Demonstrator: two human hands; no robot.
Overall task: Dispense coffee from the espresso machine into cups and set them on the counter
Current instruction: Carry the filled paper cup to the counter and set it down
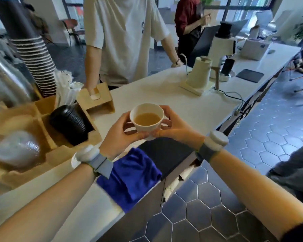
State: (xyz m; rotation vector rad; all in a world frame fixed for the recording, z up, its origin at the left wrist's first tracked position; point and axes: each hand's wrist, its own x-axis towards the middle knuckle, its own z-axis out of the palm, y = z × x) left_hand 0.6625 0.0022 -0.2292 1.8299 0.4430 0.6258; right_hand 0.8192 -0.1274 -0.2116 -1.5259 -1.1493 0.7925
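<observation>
A small white paper cup [148, 127] holds light brown coffee and hangs upright above the near edge of the white counter [178, 100]. My left hand [120, 137] grips its left side with curled fingers. My right hand [173, 127] grips its right side, thumb under the base. The espresso machine's shiny metal side [5, 79] shows only at the far left edge.
A person in a white T-shirt [122, 37] stands across the counter, one hand on a cardboard holder [96, 99]. A stack of striped cups [37, 65], black lids [68, 124] in a cardboard organiser, a blue cloth [133, 177], a cream kettle [198, 74] and a grinder [221, 48] share the counter.
</observation>
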